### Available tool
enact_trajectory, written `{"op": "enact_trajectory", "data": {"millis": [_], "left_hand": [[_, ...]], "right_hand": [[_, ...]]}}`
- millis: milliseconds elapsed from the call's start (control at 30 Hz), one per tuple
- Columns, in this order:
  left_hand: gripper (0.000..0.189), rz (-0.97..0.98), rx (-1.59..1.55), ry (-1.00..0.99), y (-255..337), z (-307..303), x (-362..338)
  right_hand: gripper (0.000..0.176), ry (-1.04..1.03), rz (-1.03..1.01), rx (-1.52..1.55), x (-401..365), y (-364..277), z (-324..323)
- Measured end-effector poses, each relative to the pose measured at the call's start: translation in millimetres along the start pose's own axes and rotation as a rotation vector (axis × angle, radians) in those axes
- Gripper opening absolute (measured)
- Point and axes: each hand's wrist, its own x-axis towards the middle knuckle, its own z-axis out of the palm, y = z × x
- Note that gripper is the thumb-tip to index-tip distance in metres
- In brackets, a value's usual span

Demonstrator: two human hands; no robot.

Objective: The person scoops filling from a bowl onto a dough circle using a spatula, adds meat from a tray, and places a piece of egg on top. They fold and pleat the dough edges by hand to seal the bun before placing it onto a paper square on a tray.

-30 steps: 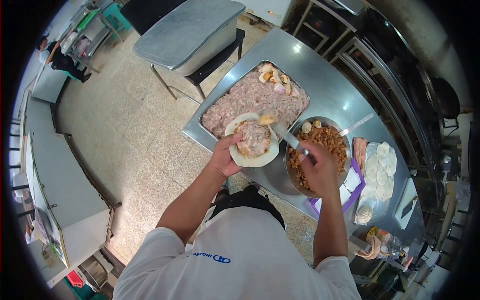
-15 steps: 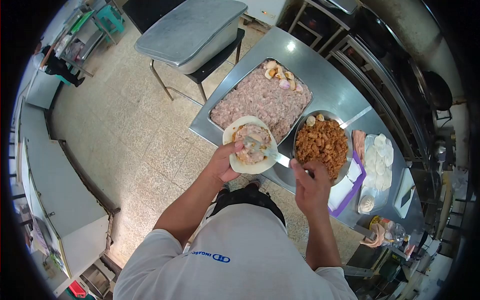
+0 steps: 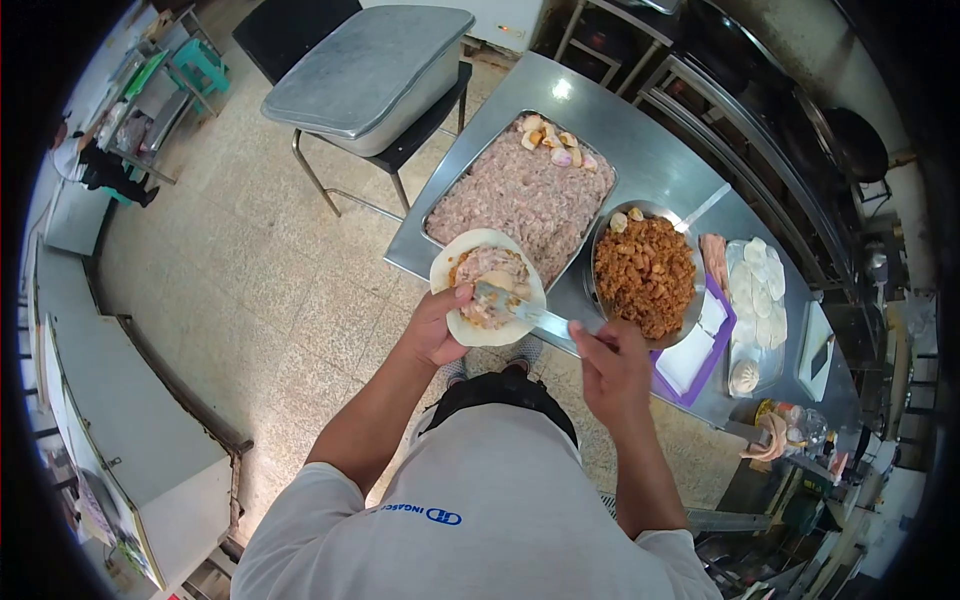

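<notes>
My left hand [image 3: 436, 330] holds a round dough wrapper [image 3: 497, 336] from below, its thumb over the near edge. Pinkish minced meat filling [image 3: 492, 262] with brown bits lies on the wrapper. In my right hand [image 3: 617, 368] is a flat metal spatula [image 3: 546, 320], its blade touching the filling. Just beyond the wrapper sits a tray of pale minced meat [image 3: 520, 195], with several egg pieces [image 3: 556, 146] in its far corner. A steel bowl of brown chopped filling [image 3: 645, 278] stands beside my right hand.
On the steel table [image 3: 600, 120], a purple tray [image 3: 715, 345] with white sheets and a clear tray of dough rounds [image 3: 757, 300] stand at right, with one pleated bun [image 3: 743, 377]. A lidded tub [image 3: 370, 65] rests on a chair. Another person [image 3: 95, 165] is far left.
The spatula has shifted slightly left and down across the filling. A pale, smooth lump shows more clearly in the filling. The wrapper has moved a little left with my left hand.
</notes>
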Motion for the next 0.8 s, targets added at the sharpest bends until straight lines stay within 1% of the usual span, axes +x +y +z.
{"op": "enact_trajectory", "data": {"millis": [33,133,200,233,267,300,333,367,400,433,467,533,567,600,633,667,700,733,767,800], "left_hand": [[0.072,-0.011,0.001,-0.006,-2,0,-1],[0.072,0.000,0.040,0.054,-4,10,-8],[0.072,0.115,-0.154,0.025,-7,23,-15],[0.072,0.111,-0.151,0.025,-5,22,-14],[0.072,0.051,-0.210,-0.034,0,21,-13],[0.073,-0.004,-0.268,-0.095,6,20,-14],[0.073,0.005,-0.262,-0.100,11,9,-12],[0.074,-0.094,-0.042,-0.011,14,-9,-9],[0.075,-0.191,0.177,0.079,17,-5,-5],[0.076,-0.160,0.165,0.033,12,0,-9],[0.076,-0.158,0.164,0.036,3,6,-13],[0.073,-0.054,-0.239,-0.153,-9,38,-13],[0.073,-0.057,-0.231,-0.154,-14,32,-8],[0.074,-0.130,-0.177,-0.138,-21,18,-1],[0.075,-0.209,-0.127,-0.117,-28,14,3],[0.075,-0.230,-0.126,-0.113,-35,9,4],[0.076,-0.261,-0.013,-0.112,-41,11,7],[0.077,-0.283,0.104,-0.114,-45,13,12],[0.077,-0.289,0.117,-0.112,-52,17,14],[0.077,-0.247,0.062,-0.123,-60,23,11]], "right_hand": [[0.041,-0.038,-0.038,-0.059,-2,-1,5],[0.042,-0.055,-0.043,-0.091,-3,-4,4],[0.041,-0.067,-0.008,-0.056,-4,-9,-9],[0.040,-0.081,0.017,-0.019,-3,-11,-17],[0.040,-0.080,0.020,-0.015,-4,-13,-25],[0.038,-0.014,0.073,0.025,-4,-14,-33],[0.037,0.054,0.117,0.064,-2,-11,-39],[0.034,0.088,0.110,0.096,-3,-6,-41],[0.034,0.092,0.097,0.098,-1,-2,-45],[0.034,0.066,0.072,0.083,-2,2,-49],[0.034,0.036,0.053,0.070,-4,5,-53],[0.035,0.019,0.026,0.119,-7,15,-56],[0.035,0.008,0.000,0.162,-8,21,-57],[0.035,0.019,0.003,0.163,-7,28,-57],[0.034,-0.029,-0.080,0.081,-6,36,-55],[0.034,-0.078,-0.154,0.000,-8,43,-54],[0.030,-0.091,-0.097,-0.014,-10,52,-54],[0.030,-0.080,-0.082,-0.014,-10,60,-63],[0.030,-0.056,-0.112,-0.035,-7,68,-76],[0.029,-0.037,-0.144,-0.050,-6,73,-88]]}}
